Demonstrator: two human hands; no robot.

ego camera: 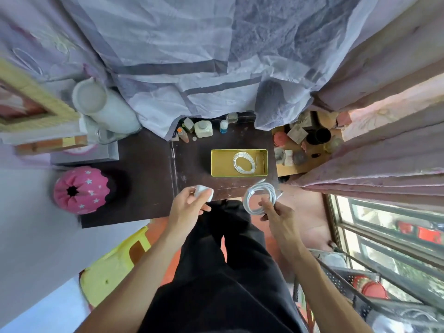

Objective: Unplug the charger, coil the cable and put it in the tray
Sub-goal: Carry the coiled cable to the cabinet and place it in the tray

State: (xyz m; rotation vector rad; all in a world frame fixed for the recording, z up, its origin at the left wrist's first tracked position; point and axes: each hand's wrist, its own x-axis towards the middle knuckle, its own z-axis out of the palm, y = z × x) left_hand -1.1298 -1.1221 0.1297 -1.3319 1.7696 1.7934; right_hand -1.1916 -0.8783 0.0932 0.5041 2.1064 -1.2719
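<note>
Two coiled cables (235, 162) (246, 198), one charger (203, 193), one tray (221, 164), two hands (189, 207) (278, 212), and perhaps five small bottles (203, 129).

A: Where does the 1 view look from?
B: From the person's head, wide-angle, aimed steeply down over black trousers (228, 272) to a dark table (144, 169).
A: How near?
B: Near. Both forearms run up from the bottom edge. The left hand (186, 207) and right hand (280, 216) sit mid-frame at the table's near edge, with the yellow tray (221, 164) just beyond.
A: And the edges?
B: They bend: pale fabric (192, 44) fills the top, a window (384, 236) the lower right.
</note>
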